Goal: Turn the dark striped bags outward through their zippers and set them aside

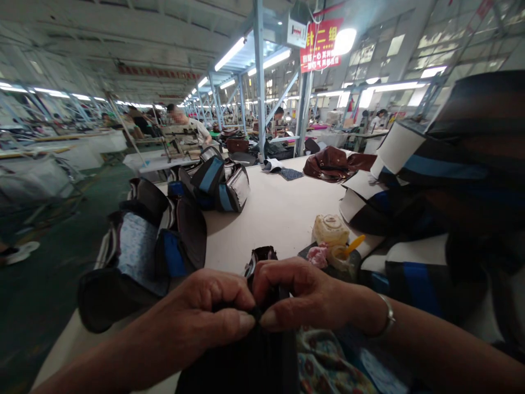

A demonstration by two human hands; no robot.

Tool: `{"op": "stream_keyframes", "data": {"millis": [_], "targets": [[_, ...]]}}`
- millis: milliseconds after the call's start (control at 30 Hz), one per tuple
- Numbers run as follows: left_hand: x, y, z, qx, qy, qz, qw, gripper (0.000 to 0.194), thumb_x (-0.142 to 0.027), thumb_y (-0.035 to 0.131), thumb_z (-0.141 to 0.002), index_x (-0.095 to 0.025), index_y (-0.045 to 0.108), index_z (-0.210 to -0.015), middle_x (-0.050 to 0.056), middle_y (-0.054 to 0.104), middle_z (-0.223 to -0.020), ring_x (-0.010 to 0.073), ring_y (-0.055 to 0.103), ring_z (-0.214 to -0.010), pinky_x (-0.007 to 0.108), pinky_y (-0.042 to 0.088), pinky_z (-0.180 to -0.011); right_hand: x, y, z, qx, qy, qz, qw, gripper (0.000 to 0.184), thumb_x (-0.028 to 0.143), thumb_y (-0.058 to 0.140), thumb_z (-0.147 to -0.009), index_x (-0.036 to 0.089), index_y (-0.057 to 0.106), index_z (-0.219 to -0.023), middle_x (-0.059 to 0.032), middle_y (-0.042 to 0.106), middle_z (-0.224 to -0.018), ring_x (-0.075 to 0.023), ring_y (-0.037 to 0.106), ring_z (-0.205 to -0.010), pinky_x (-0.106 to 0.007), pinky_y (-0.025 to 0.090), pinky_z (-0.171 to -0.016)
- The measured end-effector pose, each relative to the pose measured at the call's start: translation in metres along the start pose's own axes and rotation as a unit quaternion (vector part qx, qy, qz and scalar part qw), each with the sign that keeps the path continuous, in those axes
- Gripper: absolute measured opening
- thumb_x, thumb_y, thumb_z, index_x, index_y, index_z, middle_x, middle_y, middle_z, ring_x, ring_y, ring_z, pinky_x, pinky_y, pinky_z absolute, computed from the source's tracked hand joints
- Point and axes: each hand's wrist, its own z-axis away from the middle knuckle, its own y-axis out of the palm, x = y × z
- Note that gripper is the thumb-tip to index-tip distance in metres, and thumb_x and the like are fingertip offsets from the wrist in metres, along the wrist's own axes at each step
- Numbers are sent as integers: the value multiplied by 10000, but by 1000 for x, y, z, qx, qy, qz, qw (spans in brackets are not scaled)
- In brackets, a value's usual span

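Observation:
Both my hands meet at the bottom centre over a dark fabric bag piece (250, 355) that lies against my lap. My left hand (205, 312) pinches its top edge with thumb and curled fingers. My right hand (303, 298), with a metal bangle on the wrist, pinches the same edge, thumb tip to thumb tip with the left. A dark strap end with a zipper (260, 257) sticks up just behind my fingers.
A long white worktable (270, 208) carries piles of dark and blue bag parts (147, 246) at left, more bags (217, 183) farther back and a tall stack (451, 180) at right. A pale tape roll (330, 229) and a small glue pot with yellow brush (342, 254) stand near my right hand. Other workers sit at distant tables.

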Motion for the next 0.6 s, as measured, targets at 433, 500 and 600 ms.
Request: {"op": "stream_keyframes", "data": {"millis": [433,500,600], "targets": [[4,1,1,-28,-28,-19,999,222,-387,597,-855,-175,627,-797,-16,476,-748,132,374,-665,273,296,-602,-8,7,-3,-38,-14,-16,999,189,293,745,-832,143,642,-882,7,566,-828,-116,482,-766,-253,403,-702],[4,1,1,-25,-25,-12,999,214,-378,586,-853,-175,629,-802,-15,481,-751,133,377,-668,271,297,-600,-5,6,0,-42,3,-11,999,190,298,729,-831,146,643,-905,4,570,-839,-118,483,-764,-250,397,-684],[-1,3,0,-27,-20,-28,999,205,-368,567,-857,-179,638,-819,-23,483,-741,133,390,-670,264,309,-596,5,5,3,-54,38,18,998,222,353,704,-832,154,648,-912,-2,576,-863,-131,499,-793,-252,396,-679]]}}
